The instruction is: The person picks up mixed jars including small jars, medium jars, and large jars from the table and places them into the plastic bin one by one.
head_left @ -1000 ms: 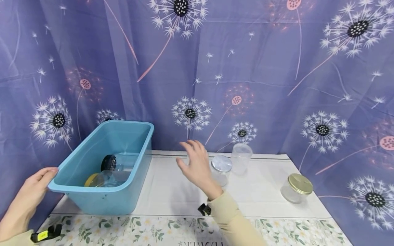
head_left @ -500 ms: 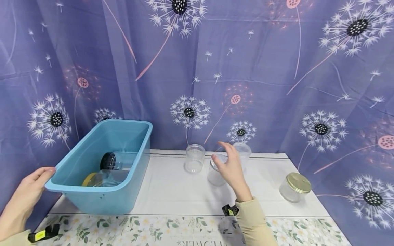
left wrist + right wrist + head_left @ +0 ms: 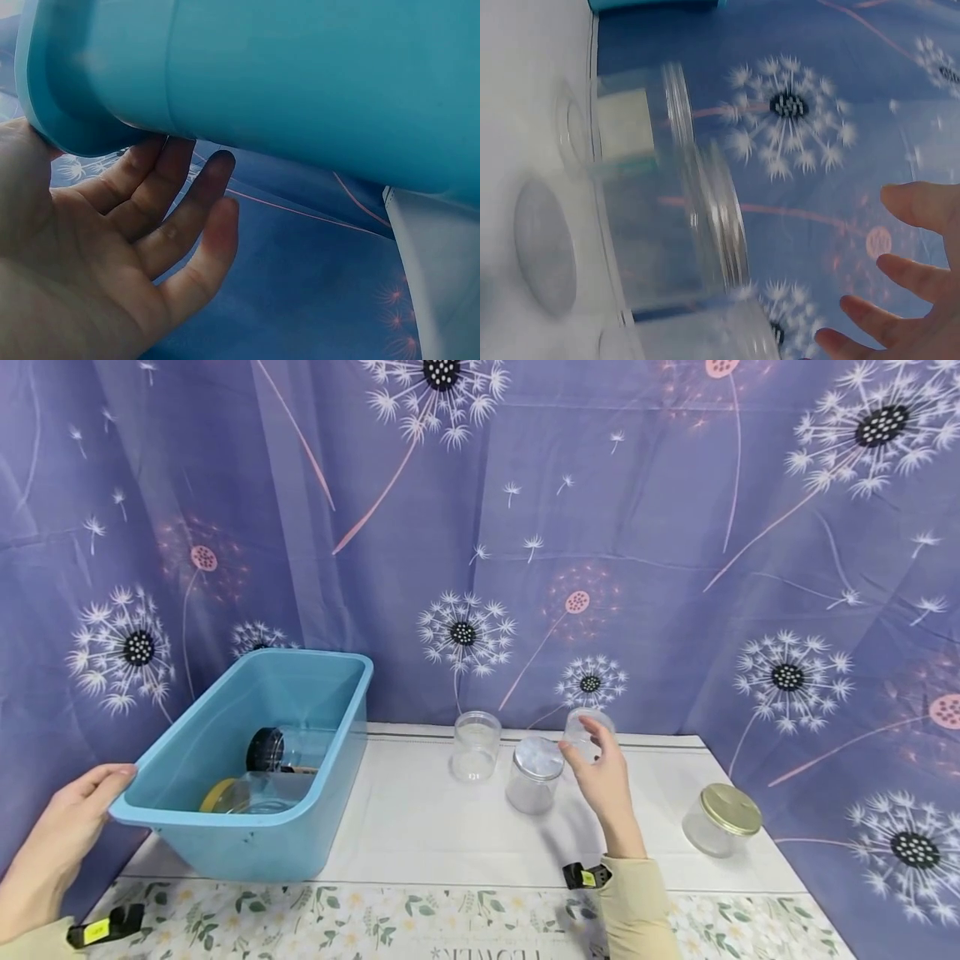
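Head view: the left grip (image 3: 78,814) clasps the blue tub (image 3: 240,856), two jars (image 3: 307,746) lying within; four jars (image 3: 534,777) stand on the bench (image 3: 420,839) left, behind and right of the right grip (image 3: 603,781), seemingly partway. Left wrist: fingers (image 3: 180,234) reach under the rim. Right wrist: the right grip spreads, empty.

1. Tub (image 3: 247,856): plain turquoise blue.
2. Jars (image 3: 476,747): clear, colourless.
3. Lids: a black lid (image 3: 265,750), a yellow lid (image 3: 217,795), a silver lid (image 3: 539,757) and a gold lid (image 3: 731,809).
4. Cloth (image 3: 420,835): white with thin dark lines; its border has green leaves, pale flowers with yellow centres and grey lettering.
5. Curtain (image 3: 645,518): violet-blue, printed with white dandelions, black white-dotted centres, pink dotted heads and pink stems.
6. Sleeve (image 3: 641,906): plain beige.
7. Strap (image 3: 587,877): black, yellow label.
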Available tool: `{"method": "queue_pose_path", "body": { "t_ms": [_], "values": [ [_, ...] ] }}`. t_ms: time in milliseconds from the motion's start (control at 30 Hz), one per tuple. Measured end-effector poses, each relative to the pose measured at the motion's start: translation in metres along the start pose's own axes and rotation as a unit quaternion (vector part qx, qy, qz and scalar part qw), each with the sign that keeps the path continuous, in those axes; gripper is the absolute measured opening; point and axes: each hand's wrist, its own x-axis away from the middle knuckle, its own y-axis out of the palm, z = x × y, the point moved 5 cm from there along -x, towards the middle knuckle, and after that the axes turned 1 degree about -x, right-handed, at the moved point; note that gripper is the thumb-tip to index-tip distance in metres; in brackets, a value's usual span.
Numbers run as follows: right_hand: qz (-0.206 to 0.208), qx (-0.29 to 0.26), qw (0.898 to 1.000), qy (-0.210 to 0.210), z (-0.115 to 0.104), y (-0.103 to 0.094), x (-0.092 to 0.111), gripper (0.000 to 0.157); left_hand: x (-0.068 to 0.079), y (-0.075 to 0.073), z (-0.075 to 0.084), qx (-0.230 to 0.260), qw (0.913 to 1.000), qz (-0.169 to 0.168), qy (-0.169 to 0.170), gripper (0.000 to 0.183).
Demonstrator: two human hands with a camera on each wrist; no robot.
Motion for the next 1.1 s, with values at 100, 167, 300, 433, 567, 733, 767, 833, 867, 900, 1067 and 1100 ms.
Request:
{"method": "queue_pose_path", "body": {
  "t_ms": [100,167,300,433,567,733,767,833,867,900,1067,1100],
  "values": [
    [0.018,-0.005,1.0,0.015,0.01,-0.01,-0.003,0.054,0.003,0.0,0.006,-0.005,1.0,0.006,0.003,0.048],
    [0.031,-0.009,0.999,0.021,0.017,-0.017,-0.005,0.055,0.003,0.0,0.006,-0.01,0.9999,0.002,0.012,0.051],
    [0.056,-0.009,0.998,0.03,0.025,-0.033,-0.006,0.057,0.001,-0.001,0.001,-0.009,0.9999,0.002,0.01,0.046],
    [0.073,-0.014,0.996,0.046,0.034,-0.048,-0.007,0.058,-0.001,0.0,-0.004,-0.005,0.9999,-0.005,0.013,0.053],
    [0.094,-0.016,0.994,0.054,0.042,-0.064,-0.007,0.058,-0.002,0.001,-0.007,-0.005,1.0,0.003,0.004,0.049],
    [0.135,0.014,0.99,0.047,0.039,-0.094,-0.002,0.058,0.001,0.002,-0.002,0.01,0.9999,-0.004,0.003,0.057],
    [0.145,0.022,0.988,0.044,0.037,-0.101,-0.001,0.058,0.001,0.003,0.0,0.01,0.9999,-0.004,0.0,0.058],
    [0.162,0.043,0.985,0.044,0.034,-0.117,0.004,0.058,0.002,0.003,0.004,0.009,1.0,-0.002,-0.003,0.058],
    [0.171,0.054,0.983,0.045,0.033,-0.124,0.006,0.058,0.003,0.004,0.006,0.007,1.0,-0.001,-0.004,0.058],
    [0.18,0.062,0.98,0.049,0.033,-0.132,0.008,0.058,0.003,0.004,0.007,0.005,1.0,-0.001,-0.005,0.058],
    [0.247,0.073,0.962,0.086,0.044,-0.168,0.022,0.053,0.005,0.005,0.01,0.004,1.0,0.0,-0.004,0.058],
    [0.263,0.067,0.958,0.093,0.047,-0.174,0.025,0.051,0.005,0.005,0.01,0.005,1.0,-0.001,-0.004,0.058]
  ]
}}
